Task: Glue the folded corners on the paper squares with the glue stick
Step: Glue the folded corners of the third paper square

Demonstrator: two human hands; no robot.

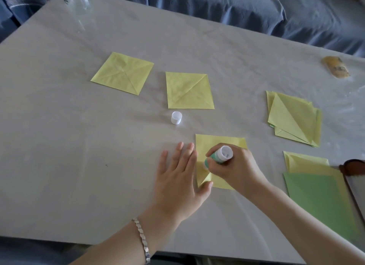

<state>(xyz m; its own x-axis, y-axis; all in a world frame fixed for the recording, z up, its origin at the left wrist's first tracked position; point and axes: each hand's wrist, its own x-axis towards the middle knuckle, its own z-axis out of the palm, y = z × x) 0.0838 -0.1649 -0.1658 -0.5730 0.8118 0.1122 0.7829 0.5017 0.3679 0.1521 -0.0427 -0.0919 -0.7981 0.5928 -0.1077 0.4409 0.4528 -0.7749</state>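
**Surface and room.** The work surface is a flat table covered with a pale grey sheet (79,126). Rumpled blue fabric (256,12) lies beyond its far edge. A clear glass vessel (79,0) stands at the far left corner.

**Hands and task item.** The left hand (177,177) lies flat on the table with its fingers straight and spread. Its thumb touches the lower left corner of a yellow paper square (219,144), where a folded corner flap (204,180) lifts slightly. The right hand (237,166) has its fingers curled around a green-and-white glue stick (219,156). The stick is tilted, tip down, on the paper just beside the left index finger. A silver link bracelet (142,239) sits on the left wrist.

**Edges and open room.**
- A white round cap (176,117) stands just beyond the left fingertips.
- Two yellow folded squares (122,73) (189,91) lie farther beyond the cap, well apart from the fingers.
- A stack of yellow folded papers (294,118) lies to the right of the right-hand knuckles.
- A green flat sheet (320,197) overlaps a yellow sheet (306,162) near the right forearm.
- A brown-rimmed object (353,170) is cut off by the right edge of the frame.
- Bare table extends left of the left hand to the near edge.
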